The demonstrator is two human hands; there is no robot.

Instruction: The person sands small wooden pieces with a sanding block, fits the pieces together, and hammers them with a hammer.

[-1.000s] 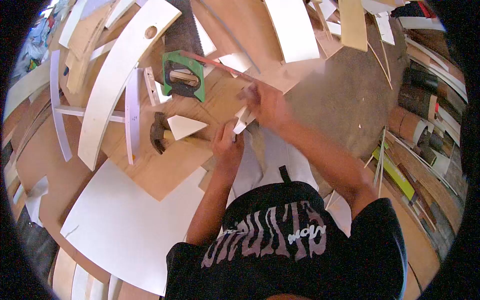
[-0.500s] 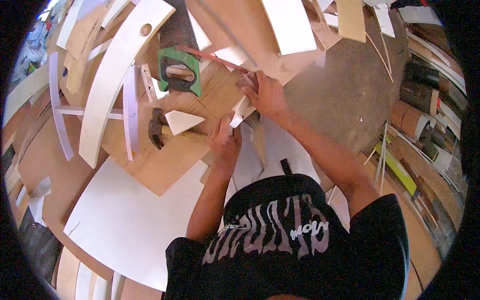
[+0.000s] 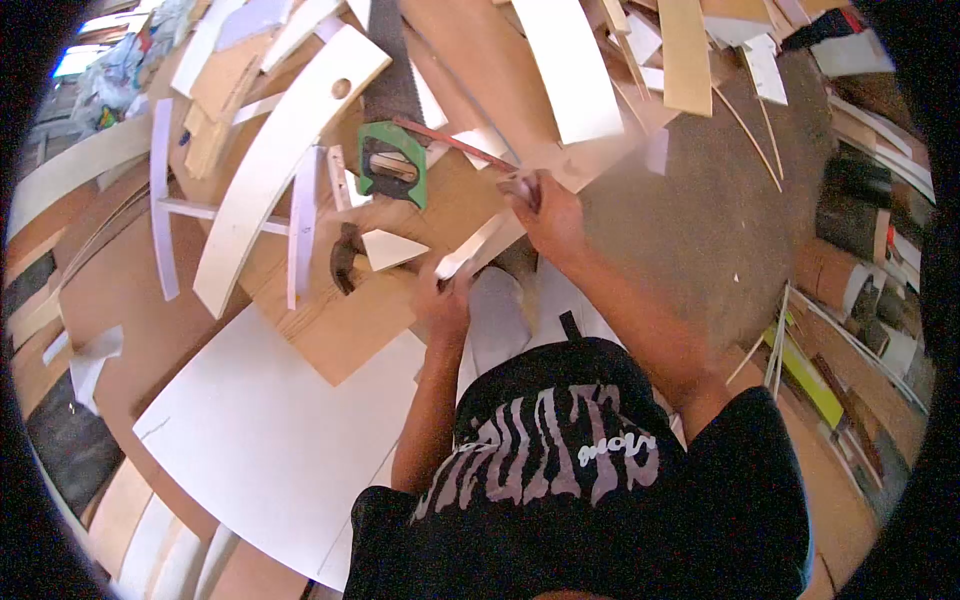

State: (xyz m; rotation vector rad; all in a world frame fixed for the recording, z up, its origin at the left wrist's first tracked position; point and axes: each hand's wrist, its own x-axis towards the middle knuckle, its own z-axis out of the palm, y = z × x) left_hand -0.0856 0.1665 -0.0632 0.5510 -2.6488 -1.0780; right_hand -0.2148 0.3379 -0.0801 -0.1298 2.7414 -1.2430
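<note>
My left hand (image 3: 443, 300) is wrapped round the lower end of a small white-edged wooden piece (image 3: 472, 248), which points up and to the right. Above that piece, my right hand (image 3: 548, 210) is closed on a small brownish block (image 3: 520, 188), blurred in part. A thin red strip (image 3: 455, 144) runs from the green saw handle towards my right hand. The handsaw (image 3: 392, 165) lies to the left of my right hand. Left of my left hand are a hammer (image 3: 347, 262) and a white pointed offcut (image 3: 392, 249).
A long curved white board with a hole (image 3: 285, 170) lies at the left. Below it is a large white panel (image 3: 270, 440). White and tan boards (image 3: 575, 70) lie at the top. Thin sticks and a yellow-green strip (image 3: 805, 370) are at the right.
The view has shifted, so the saw and boards sit further right. My right hand has moved away from my left hand, and more of the wooden piece shows between them.
</note>
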